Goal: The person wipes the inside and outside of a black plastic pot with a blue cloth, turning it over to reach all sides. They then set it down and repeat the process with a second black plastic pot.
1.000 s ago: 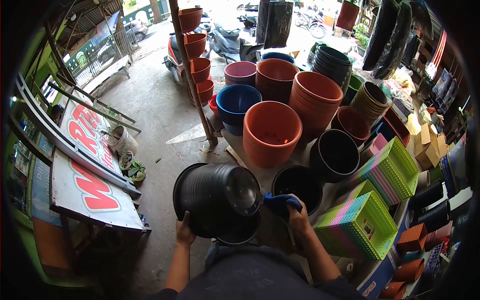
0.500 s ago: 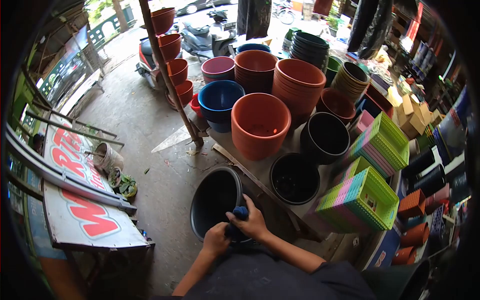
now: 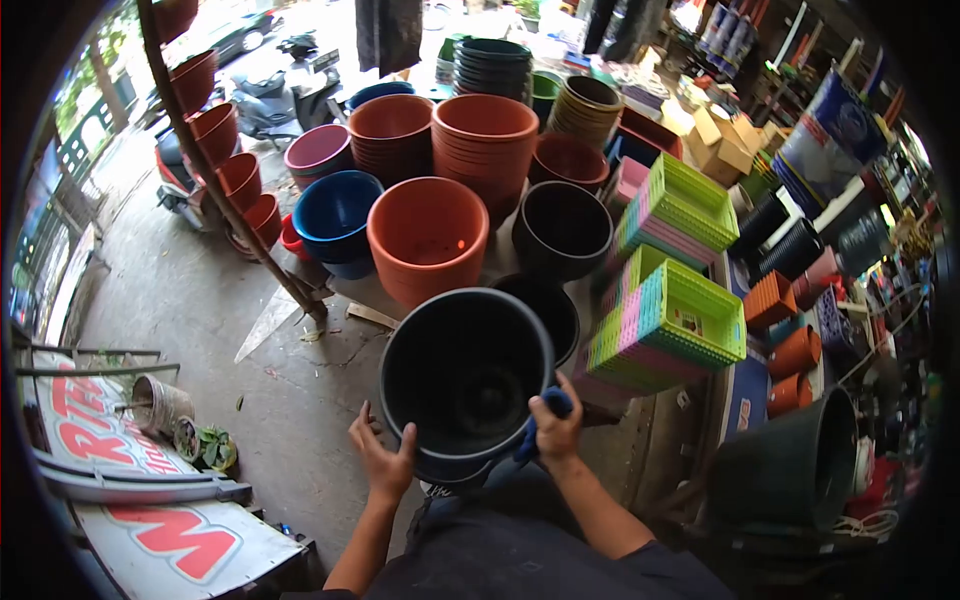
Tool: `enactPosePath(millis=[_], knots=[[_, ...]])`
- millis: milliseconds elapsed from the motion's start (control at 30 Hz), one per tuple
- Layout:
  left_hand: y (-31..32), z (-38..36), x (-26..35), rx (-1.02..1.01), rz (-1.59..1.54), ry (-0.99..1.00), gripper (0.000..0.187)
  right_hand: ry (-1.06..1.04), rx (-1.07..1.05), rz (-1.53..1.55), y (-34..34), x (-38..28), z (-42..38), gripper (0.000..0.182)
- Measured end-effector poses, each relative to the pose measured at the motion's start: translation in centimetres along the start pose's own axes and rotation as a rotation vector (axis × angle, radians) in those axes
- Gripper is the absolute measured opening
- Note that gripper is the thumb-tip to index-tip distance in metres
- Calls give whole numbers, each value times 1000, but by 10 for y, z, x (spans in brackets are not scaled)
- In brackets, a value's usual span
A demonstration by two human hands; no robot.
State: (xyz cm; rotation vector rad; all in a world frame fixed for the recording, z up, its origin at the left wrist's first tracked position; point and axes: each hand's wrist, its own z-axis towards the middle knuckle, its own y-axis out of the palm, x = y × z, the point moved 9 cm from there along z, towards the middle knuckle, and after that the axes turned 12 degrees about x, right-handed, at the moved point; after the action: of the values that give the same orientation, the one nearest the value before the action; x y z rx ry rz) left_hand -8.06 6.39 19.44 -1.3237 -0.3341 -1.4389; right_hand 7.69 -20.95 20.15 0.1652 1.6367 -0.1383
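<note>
Black pot (image 3: 465, 380) sits near center, mouth tilted up toward the head camera, just in front of the person's dark shirt (image 3: 520, 555); what bears it underneath is hidden. Left hand (image 3: 385, 455) is at its near left side, fingers spread and loose, thumb against the wall (cannot tell how hard it presses). Right hand (image 3: 557, 430) is closed around a blue cloth (image 3: 527, 440), bunched against the pot's right side by the rim. Near right, a big dark green tub (image 3: 785, 470) lies on its side, mouth facing right. Near left, a white signboard (image 3: 180, 545) with red lettering; a potted plant (image 3: 215, 447) stands just beyond it.

Past the held pot, partly covered by it, is a darker pot (image 3: 562, 325). Right of that, lime, pink and aqua baskets (image 3: 700, 315) are stacked. Farther in, a wide orange pot (image 3: 428, 235) stands between blue pots (image 3: 338, 215) on the left and another black container (image 3: 563, 230) on the right. Behind these, tall orange stack (image 3: 484, 150), pink-rimmed pots (image 3: 318, 153) to the left, dark green stack (image 3: 492, 68) farther back. Left, a slanted pole (image 3: 225, 200) with orange planters (image 3: 215, 133) in a column beside it. Far right, an open cardboard box (image 3: 725, 142); far left, a parked motorbike (image 3: 265, 105).
</note>
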Motion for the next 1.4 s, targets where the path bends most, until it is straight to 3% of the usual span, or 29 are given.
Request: enactPosePath(millis=[33,67,133,200,300,400,433,533,567,633,800,933,1033,1133,1200,1267,1300,1400], knots=[[13,1,-24,-40,-148,-306,53,29,56,96,-11,0,7,52],[23,6,-22,-64,-145,-300,53,37,80,97,-19,-4,15,52],[77,15,2,-376,-513,-470,48,-64,93,178,-26,-30,35,50],[104,41,29,-381,-525,-390,43,-139,137,127,-37,-44,62,51],[153,83,70,-457,-508,-255,43,-424,203,-14,-44,-94,107,55],[206,125,122,-516,-467,-159,39,-474,287,-144,-50,-99,169,57],[227,134,141,-563,-589,-243,36,-356,291,-119,-47,-105,185,56],[295,162,161,-618,-705,-348,30,-356,338,-66,-45,-99,248,54],[319,174,165,-618,-712,-267,30,-535,424,-101,-44,-107,261,52],[352,195,182,-624,-711,-177,29,-568,472,-132,-43,-97,296,51],[448,218,162,-739,-575,-304,29,-663,622,-306,-42,-64,355,51],[506,226,135,-719,-576,-317,30,-436,641,-282,-36,-4,391,58],[535,223,108,-755,-344,-301,35,-420,647,-338,-35,33,412,60],[567,219,92,-735,-412,-209,36,-343,616,-454,-34,61,429,62],[588,216,75,-722,-401,-191,47,-264,585,-516,-35,77,439,64],[595,224,56,-513,-95,14,65,-69,502,-719,-32,102,450,67],[599,224,57,-499,-43,109,78,-69,503,-720,-32,104,451,67],[607,220,47,-475,204,213,76,26,431,-805,-31,116,453,69]])
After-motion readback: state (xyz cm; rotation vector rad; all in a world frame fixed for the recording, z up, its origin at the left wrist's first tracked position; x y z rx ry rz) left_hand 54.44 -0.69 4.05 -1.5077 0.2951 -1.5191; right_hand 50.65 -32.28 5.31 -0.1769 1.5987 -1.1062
